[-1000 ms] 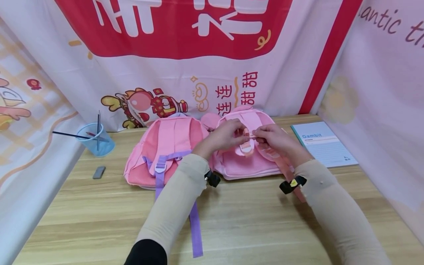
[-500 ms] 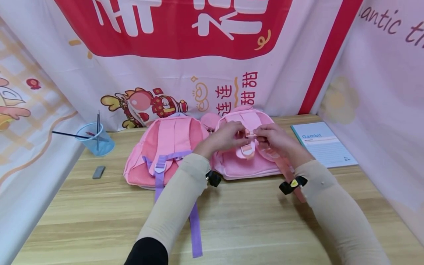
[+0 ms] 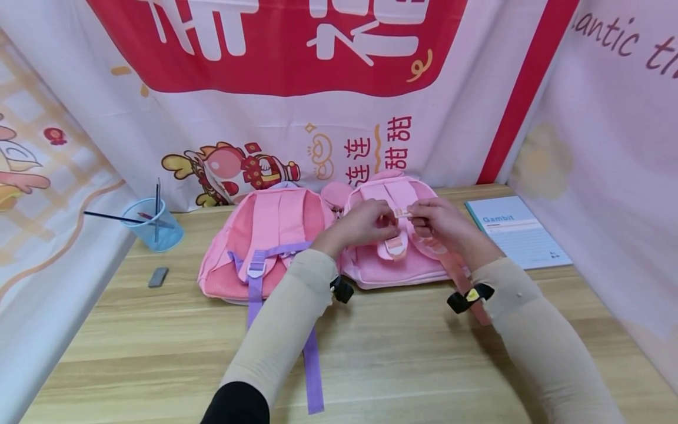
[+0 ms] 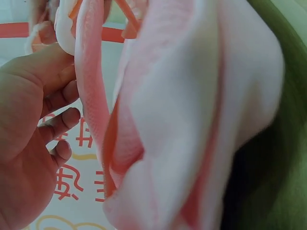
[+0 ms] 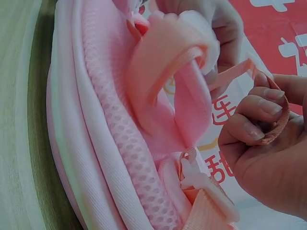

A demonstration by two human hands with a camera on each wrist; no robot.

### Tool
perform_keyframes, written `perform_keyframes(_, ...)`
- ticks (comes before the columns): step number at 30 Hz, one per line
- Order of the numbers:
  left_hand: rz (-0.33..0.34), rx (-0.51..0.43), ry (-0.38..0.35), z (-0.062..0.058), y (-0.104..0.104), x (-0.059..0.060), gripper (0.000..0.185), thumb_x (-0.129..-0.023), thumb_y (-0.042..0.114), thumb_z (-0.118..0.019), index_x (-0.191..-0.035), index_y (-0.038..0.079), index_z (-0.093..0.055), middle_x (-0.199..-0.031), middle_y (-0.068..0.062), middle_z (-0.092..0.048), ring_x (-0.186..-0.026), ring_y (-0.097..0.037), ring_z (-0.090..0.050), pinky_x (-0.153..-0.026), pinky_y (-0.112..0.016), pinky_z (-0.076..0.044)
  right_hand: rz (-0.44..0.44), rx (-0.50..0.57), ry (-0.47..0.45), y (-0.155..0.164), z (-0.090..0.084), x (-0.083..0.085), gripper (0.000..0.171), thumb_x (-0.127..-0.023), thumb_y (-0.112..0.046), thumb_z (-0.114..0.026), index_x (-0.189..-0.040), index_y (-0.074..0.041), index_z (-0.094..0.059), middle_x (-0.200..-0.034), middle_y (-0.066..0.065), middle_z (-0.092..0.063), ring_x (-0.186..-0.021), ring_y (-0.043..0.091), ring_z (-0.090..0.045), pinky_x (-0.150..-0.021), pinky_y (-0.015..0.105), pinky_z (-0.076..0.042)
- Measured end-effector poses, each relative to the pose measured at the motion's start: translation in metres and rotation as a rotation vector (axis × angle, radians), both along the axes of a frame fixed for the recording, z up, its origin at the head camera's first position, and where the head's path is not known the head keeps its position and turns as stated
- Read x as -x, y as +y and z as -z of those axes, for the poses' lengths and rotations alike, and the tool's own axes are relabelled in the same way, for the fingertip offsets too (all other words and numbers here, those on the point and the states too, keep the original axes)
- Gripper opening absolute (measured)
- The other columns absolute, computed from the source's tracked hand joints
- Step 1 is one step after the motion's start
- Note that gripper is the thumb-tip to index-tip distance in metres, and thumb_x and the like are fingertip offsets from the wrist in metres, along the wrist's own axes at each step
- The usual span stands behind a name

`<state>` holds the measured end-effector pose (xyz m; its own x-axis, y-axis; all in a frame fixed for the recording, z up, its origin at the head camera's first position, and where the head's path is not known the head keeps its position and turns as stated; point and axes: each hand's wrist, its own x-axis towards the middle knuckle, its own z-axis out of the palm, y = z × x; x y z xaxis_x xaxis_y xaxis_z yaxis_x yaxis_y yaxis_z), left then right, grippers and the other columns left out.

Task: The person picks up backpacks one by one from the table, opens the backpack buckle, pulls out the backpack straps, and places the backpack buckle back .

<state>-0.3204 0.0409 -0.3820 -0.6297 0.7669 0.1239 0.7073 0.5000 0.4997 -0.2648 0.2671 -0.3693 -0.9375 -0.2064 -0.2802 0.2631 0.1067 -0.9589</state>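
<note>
- Table [image 3: 402, 359] – pale wood-grain laminate, bare in front of my sleeves.
- Purple strap [image 3: 312, 371] – flat woven webbing, trailing toward me off the left backpack [image 3: 265, 235], pink mesh.
- Left hand [image 3: 362, 224] – fingers curled, pinching one end of the thin peach strap [image 3: 402, 213].
- Right hand [image 3: 442, 222] – clenched round the strap's looped end, drawing it taut.
- Light pink backpack [image 3: 392, 262] – soft padded fabric, lying back-up beneath both hands.
- Notebook [image 3: 516, 229], blue cup [image 3: 155, 224] – farther off.
</note>
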Motion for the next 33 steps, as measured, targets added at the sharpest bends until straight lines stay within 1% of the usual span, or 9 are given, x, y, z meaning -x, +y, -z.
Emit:
perform_keyframes(3, -0.002, 0.001, 0.012, 0.001, 0.001, 0.0, 0.021, -0.101, 0.029, -0.078, -0.113, 0.011, -0.078, -0.104, -0.001, -0.071, -0.096, -0.014, -0.063, -0.09, -0.028, -0.052, 0.001, 0.054, 0.013, 0.001, 0.001, -0.002, 0.023, -0.115, -0.027, -0.052, -0.108, -0.013, -0.069, -0.077, -0.003, -0.054, -0.068, 0.014, -0.047, -0.065, 0.024, -0.043)
perform_keyframes(7, 0.004, -0.018, 0.018, 0.002, 0.002, -0.001, 0.019, -0.101, 0.028, -0.077, -0.111, 0.011, -0.079, -0.103, -0.001, -0.071, -0.093, -0.014, -0.064, -0.088, -0.027, -0.053, 0.021, 0.103, 0.011, 0.001, 0.002, -0.003, 0.024, -0.115, -0.026, -0.05, -0.108, -0.014, -0.069, -0.078, -0.002, -0.054, -0.067, 0.013, -0.047, -0.064, 0.023, -0.043)
perform_keyframes(16, -0.024, -0.027, -0.01, 0.005, 0.0, -0.003, 0.02, -0.101, 0.029, -0.079, -0.11, 0.011, -0.079, -0.1, -0.001, -0.071, -0.09, -0.014, -0.064, -0.085, -0.027, -0.053, 0.029, 0.177, 0.006, -0.002, 0.004, -0.006, 0.025, -0.115, -0.022, -0.051, -0.101, -0.015, -0.071, -0.077, -0.002, -0.055, -0.067, 0.013, -0.047, -0.062, 0.022, -0.041)
perform_keyframes(18, -0.016, -0.024, -0.004, 0.006, -0.001, -0.003, 0.021, -0.101, 0.028, -0.079, -0.111, 0.01, -0.08, -0.101, -0.002, -0.072, -0.091, -0.014, -0.065, -0.086, -0.027, -0.053, 0.028, 0.153, 0.003, -0.003, 0.005, -0.006, 0.025, -0.115, -0.023, -0.051, -0.101, -0.015, -0.071, -0.077, -0.002, -0.055, -0.068, 0.013, -0.047, -0.064, 0.022, -0.042)
perform_keyframes(22, -0.007, -0.022, 0.0, 0.009, -0.003, -0.002, 0.02, -0.1, 0.028, -0.079, -0.11, 0.01, -0.078, -0.101, -0.003, -0.072, -0.093, -0.015, -0.064, -0.088, -0.028, -0.053, 0.006, 0.016, 0.025, -0.006, 0.003, -0.006, 0.024, -0.114, -0.027, -0.052, -0.108, -0.011, -0.069, -0.08, -0.001, -0.054, -0.072, 0.015, -0.048, -0.067, 0.023, -0.042)
perform_keyframes(25, -0.018, -0.051, -0.03, 0.01, -0.005, -0.003, 0.021, -0.1, 0.028, -0.08, -0.11, 0.01, -0.076, -0.1, -0.003, -0.071, -0.093, -0.016, -0.062, -0.087, -0.03, -0.052, -0.004, -0.07, 0.039, -0.008, 0.001, -0.006, 0.025, -0.114, -0.029, -0.054, -0.113, -0.007, -0.067, -0.082, -0.001, -0.055, -0.074, 0.015, -0.049, -0.068, 0.024, -0.043)
perform_keyframes(27, -0.031, -0.089, -0.067, 0.01, -0.006, -0.004, 0.025, -0.1, 0.031, -0.08, -0.114, 0.011, -0.074, -0.102, -0.003, -0.071, -0.094, -0.016, -0.062, -0.088, -0.03, -0.053, -0.006, -0.084, 0.042, -0.009, 0.0, -0.005, 0.026, -0.114, -0.03, -0.053, -0.114, -0.006, -0.065, -0.082, -0.001, -0.054, -0.074, 0.015, -0.049, -0.069, 0.024, -0.043)
perform_keyframes(30, -0.055, -0.16, -0.124, 0.007, -0.009, -0.007, 0.034, -0.1, 0.034, -0.079, -0.125, 0.011, -0.072, -0.106, -0.002, -0.07, -0.097, -0.015, -0.063, -0.091, -0.031, -0.054, -0.005, -0.067, 0.046, -0.008, 0.0, -0.005, 0.026, -0.114, -0.028, -0.052, -0.111, -0.004, -0.063, -0.08, -0.001, -0.052, -0.071, 0.015, -0.047, -0.067, 0.025, -0.041)
perform_keyframes(33, -0.078, -0.224, -0.149, 0.003, -0.011, -0.009, 0.038, -0.102, 0.034, -0.076, -0.133, 0.013, -0.07, -0.111, 0.0, -0.07, -0.102, -0.015, -0.064, -0.096, -0.035, -0.054, -0.013, -0.06, 0.052, -0.007, -0.001, -0.005, 0.027, -0.114, -0.028, -0.051, -0.111, -0.003, -0.061, -0.08, -0.001, -0.051, -0.071, 0.015, -0.046, -0.068, 0.026, -0.041)
